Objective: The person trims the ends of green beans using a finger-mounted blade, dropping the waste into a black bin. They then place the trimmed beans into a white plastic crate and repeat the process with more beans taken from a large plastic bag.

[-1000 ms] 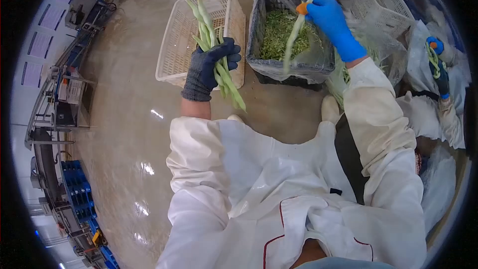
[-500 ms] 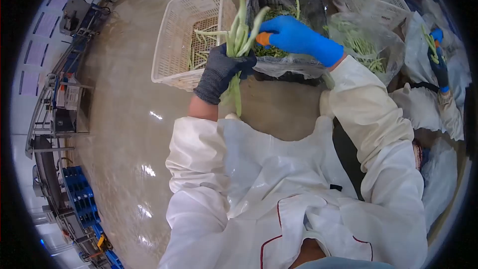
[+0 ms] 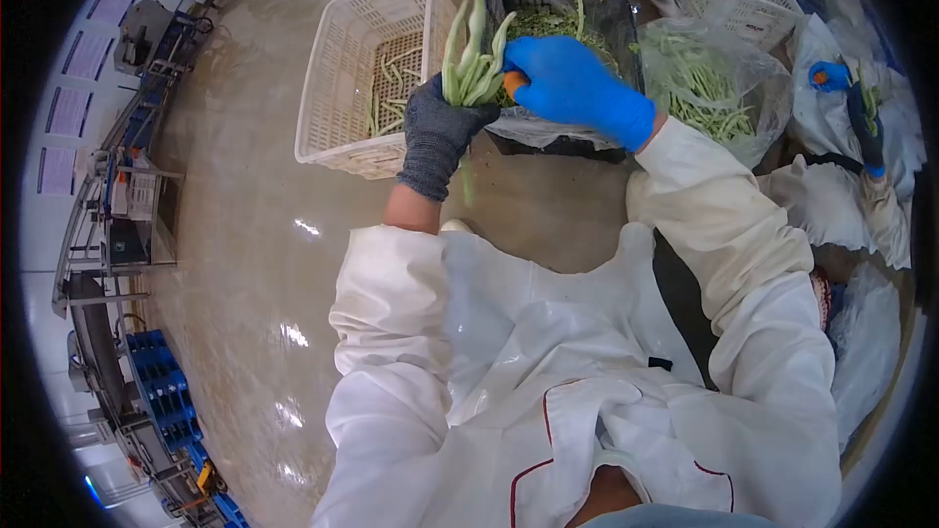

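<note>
— Gripping a bunch of green beans (image 3: 469,64) in our left hand (image 3: 437,132), are we?

— We are: the dark knit glove's fingers are clamping round the bundle's lower part, and the pods are fanning upward over the gap between the white slatted crate (image 3: 362,59) and the black lined bin (image 3: 558,0). One pod end is hanging below the fist.

— And our right hand (image 3: 572,83)?

— In its blue glove, it is pressing against the right side of the bunch, fingers curling shut round an orange-handled tool (image 3: 514,83); only the orange end is showing, so we cannot tell what kind of tool it is.

— What is lying around us?

— A few loose beans are resting in the crate on the left, green trimmings are filling the bin, and a clear bag of beans (image 3: 709,93) is sitting just right of it. At the far right, another person's gloved hands (image 3: 851,98) are holding beans too.
</note>
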`<state>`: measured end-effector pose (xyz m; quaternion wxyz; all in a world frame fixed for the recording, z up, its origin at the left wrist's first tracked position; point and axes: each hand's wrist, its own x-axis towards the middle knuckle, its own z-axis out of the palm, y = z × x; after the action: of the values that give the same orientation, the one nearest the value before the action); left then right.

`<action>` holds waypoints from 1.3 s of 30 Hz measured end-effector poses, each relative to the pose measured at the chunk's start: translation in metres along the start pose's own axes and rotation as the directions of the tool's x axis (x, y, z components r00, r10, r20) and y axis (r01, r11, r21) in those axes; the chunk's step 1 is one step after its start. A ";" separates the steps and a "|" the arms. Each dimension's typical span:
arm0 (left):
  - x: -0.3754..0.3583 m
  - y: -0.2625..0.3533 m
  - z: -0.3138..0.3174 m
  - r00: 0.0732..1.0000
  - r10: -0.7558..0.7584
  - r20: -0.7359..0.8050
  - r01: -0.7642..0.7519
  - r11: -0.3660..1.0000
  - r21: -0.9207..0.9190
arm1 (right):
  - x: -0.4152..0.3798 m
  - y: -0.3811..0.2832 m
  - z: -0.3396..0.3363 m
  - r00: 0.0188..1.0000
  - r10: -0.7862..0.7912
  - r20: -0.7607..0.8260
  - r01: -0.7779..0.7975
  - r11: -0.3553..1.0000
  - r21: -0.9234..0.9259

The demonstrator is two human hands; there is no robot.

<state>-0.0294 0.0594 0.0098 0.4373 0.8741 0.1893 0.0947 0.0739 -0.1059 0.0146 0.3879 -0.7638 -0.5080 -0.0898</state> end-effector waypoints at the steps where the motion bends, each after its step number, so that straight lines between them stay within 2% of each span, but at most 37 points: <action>1: -0.001 0.002 0.004 0.998 0.013 -0.054 -0.021 0.990 -0.143 | 0.000 -0.002 0.003 0.997 0.040 -0.063 -0.036 0.998 0.054; 3: -0.004 0.006 0.011 0.986 0.017 -0.163 -0.084 0.907 -0.412 | 0.001 -0.007 0.008 0.975 0.126 -0.181 -0.096 0.981 0.166; 5: -0.003 0.008 0.018 0.977 0.018 -0.214 -0.124 0.863 -0.490 | 0.007 -0.006 0.013 0.954 0.257 -0.153 -0.144 0.843 0.519; 6: -0.003 0.010 0.021 0.971 0.017 -0.240 -0.145 0.837 -0.527 | 0.009 -0.004 0.014 0.942 0.314 -0.121 -0.156 0.726 0.670; 7: -0.005 0.017 0.025 0.972 -0.008 -0.235 -0.157 0.721 -0.675 | 0.010 -0.002 0.013 0.936 0.349 -0.045 -0.207 0.648 0.733; 9: -0.004 0.016 0.014 0.984 0.000 -0.181 -0.146 0.590 -0.794 | 0.009 0.001 0.011 0.912 0.394 0.116 -0.309 0.472 0.826; 11: 0.003 0.012 -0.005 0.988 0.061 -0.145 -0.157 0.425 -0.892 | 0.007 0.013 0.015 0.924 0.345 0.163 -0.343 0.563 0.752; 12: 0.012 -0.002 -0.013 0.986 0.096 -0.133 -0.161 0.394 -0.905 | 0.006 0.021 0.017 0.928 0.322 0.188 -0.354 0.604 0.714; 15: 0.016 -0.011 -0.042 0.985 0.016 -0.172 -0.172 0.211 -0.962 | 0.000 0.059 0.011 0.927 0.328 0.180 -0.374 0.830 0.414; 18: 0.016 -0.019 -0.070 0.978 0.046 -0.204 -0.209 0.137 -0.968 | -0.004 0.098 -0.001 0.852 0.474 0.222 -0.501 0.862 0.083; 20: 0.017 -0.025 -0.074 0.975 0.066 -0.212 -0.218 0.095 -0.971 | -0.015 0.107 -0.003 0.920 0.385 0.069 -0.349 0.888 -0.299; 21: 0.018 -0.028 -0.076 0.974 0.077 -0.215 -0.221 0.073 -0.973 | -0.017 0.110 0.000 0.949 0.315 0.008 -0.273 0.832 -0.483; 24: 0.015 -0.019 -0.066 0.981 0.019 -0.195 -0.196 0.077 -0.978 | -0.005 0.066 -0.004 0.963 0.248 0.108 -0.231 0.962 -0.145; 25: 0.015 -0.018 -0.061 0.979 0.087 -0.186 -0.191 0.053 -0.980 | -0.004 0.061 0.001 0.957 0.201 0.211 -0.223 0.971 0.090; 26: 0.014 -0.017 -0.057 0.977 0.089 -0.191 -0.199 0.084 -0.976 | -0.002 0.055 0.007 0.946 0.127 0.299 -0.225 0.920 0.320; 27: 0.014 -0.016 -0.052 0.976 0.091 -0.198 -0.208 0.117 -0.971 | 0.000 0.049 0.013 0.930 0.032 0.366 -0.237 0.814 0.531; 28: 0.013 -0.013 -0.048 0.974 0.093 -0.207 -0.219 0.149 -0.964 | 0.000 0.034 0.016 0.912 0.054 0.407 -0.291 0.784 0.548; 29: 0.012 -0.011 -0.044 0.972 0.106 -0.208 -0.219 0.104 -0.970 | -0.004 0.015 0.020 0.891 0.074 0.448 -0.345 0.752 0.562; 30: 0.012 -0.009 -0.041 0.974 0.097 -0.204 -0.215 0.119 -0.969 | -0.007 0.002 0.020 0.867 0.093 0.490 -0.399 0.717 0.571; 33: 0.008 0.008 -0.035 0.983 0.028 -0.182 -0.184 0.157 -0.970 | -0.008 -0.007 0.024 0.824 0.087 0.560 -0.401 0.788 0.467; 36: 0.005 0.017 -0.031 0.986 0.059 -0.156 -0.167 0.294 -0.941 | -0.012 0.000 0.027 0.898 0.115 0.424 -0.313 0.845 0.434; 39: 0.002 0.019 -0.028 0.993 0.071 -0.091 -0.114 0.456 -0.883 | -0.012 -0.004 0.017 0.913 0.214 0.348 -0.368 0.801 0.473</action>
<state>-0.0322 0.0699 0.0415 0.8174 0.5270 0.0739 0.2205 0.0606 -0.1024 -0.0018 0.5170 -0.7014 -0.4373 0.2226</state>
